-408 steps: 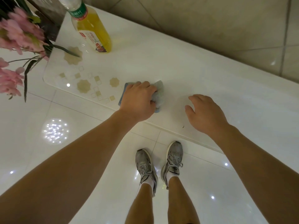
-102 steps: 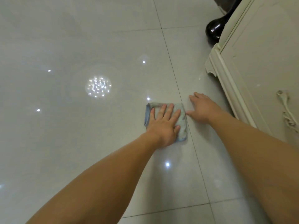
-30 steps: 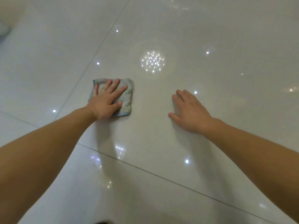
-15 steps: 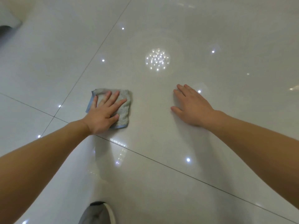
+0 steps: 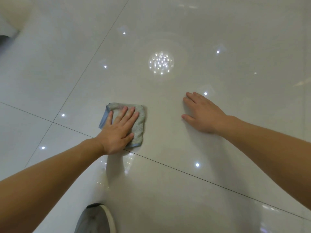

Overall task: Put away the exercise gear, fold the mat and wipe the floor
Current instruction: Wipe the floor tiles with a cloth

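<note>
Since half a second before, the cloth (image 5: 140,126) under my left hand (image 5: 117,133) had slid a little toward the middle of the frame, while my right hand (image 5: 203,113) had stayed at centre right. Flat and slightly spread, the left fingers (image 5: 124,113) pressed the folded cloth onto the floor (image 5: 168,195) just above a grout line (image 5: 185,173). The right fingers (image 5: 193,99) lay straight and close together on bare tile, well apart from it.

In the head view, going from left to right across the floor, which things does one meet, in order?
The cloth → cluster of reflected lights → right hand. The left hand presses flat on the cloth and the shoe overlaps its span, so both are left out.
</note>
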A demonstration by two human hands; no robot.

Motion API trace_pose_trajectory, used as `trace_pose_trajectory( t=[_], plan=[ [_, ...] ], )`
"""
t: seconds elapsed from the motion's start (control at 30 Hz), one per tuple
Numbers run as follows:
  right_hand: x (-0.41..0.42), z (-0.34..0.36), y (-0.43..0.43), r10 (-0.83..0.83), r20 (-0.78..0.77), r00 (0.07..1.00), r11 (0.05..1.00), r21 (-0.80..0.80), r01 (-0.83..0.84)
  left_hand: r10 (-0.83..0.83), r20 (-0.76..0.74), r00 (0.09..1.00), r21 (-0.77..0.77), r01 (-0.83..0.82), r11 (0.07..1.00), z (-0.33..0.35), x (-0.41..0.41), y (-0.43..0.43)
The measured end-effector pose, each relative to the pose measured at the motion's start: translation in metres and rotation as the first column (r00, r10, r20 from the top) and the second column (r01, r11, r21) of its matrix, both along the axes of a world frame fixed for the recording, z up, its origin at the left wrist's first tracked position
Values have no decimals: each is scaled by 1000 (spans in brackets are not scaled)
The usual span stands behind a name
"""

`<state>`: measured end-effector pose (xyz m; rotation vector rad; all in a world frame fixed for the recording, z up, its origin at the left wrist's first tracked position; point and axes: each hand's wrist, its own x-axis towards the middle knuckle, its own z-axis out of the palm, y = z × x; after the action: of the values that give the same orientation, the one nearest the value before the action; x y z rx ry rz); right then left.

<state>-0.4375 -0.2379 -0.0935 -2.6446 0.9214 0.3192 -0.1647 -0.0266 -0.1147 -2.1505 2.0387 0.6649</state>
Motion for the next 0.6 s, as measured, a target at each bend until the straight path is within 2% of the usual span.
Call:
trace_pose_trajectory(
  t=[0.6],
  plan=[
    [-142, 9, -7, -220, -16, 975, 974, -51, 219, -269, 52, 962, 9, 269, 963, 0, -159, -58]
  ],
)
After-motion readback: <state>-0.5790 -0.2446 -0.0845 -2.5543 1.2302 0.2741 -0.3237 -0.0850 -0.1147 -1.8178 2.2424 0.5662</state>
